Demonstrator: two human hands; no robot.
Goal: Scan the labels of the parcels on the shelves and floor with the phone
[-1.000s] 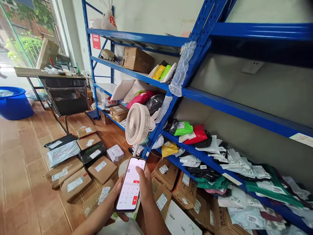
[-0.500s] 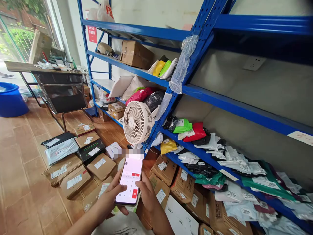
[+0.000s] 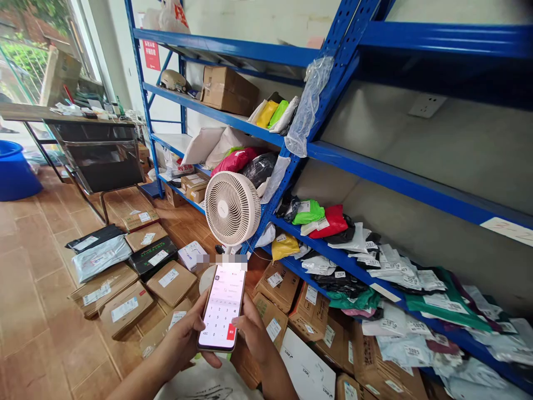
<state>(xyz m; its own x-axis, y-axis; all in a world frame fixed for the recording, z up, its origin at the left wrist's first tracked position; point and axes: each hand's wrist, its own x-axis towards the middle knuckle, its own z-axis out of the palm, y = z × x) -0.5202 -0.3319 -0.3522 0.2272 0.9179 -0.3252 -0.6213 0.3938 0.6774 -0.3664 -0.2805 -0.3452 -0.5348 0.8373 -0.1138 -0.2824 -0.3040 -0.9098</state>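
A smartphone [image 3: 220,311] stands upright between my hands, its lit screen showing a number keypad with a red key at the lower right. My left hand [image 3: 192,325] grips its left edge, the thumb at the side and fingers curled beneath the bottom. Along the right edge, my right hand [image 3: 252,328] is closed on the phone too, with its thumb by the red key. Just beyond the phone is a white fan [image 3: 233,208]. The phone's top edge is blurred out.
Cardboard boxes [image 3: 171,282] and bagged parcels [image 3: 102,256] lie on the wooden floor at left. Blue shelving [image 3: 375,166] holds many labelled packages at right, with more boxes [image 3: 310,311] below. A desk [image 3: 25,113], a black chair [image 3: 97,155] and a blue bin [image 3: 19,172] stand farther off.
My left thumb has moved off the keypad to the phone's left side. My right thumb has come down toward the red key. The keypad's screen layout has changed. The view has shifted slightly.
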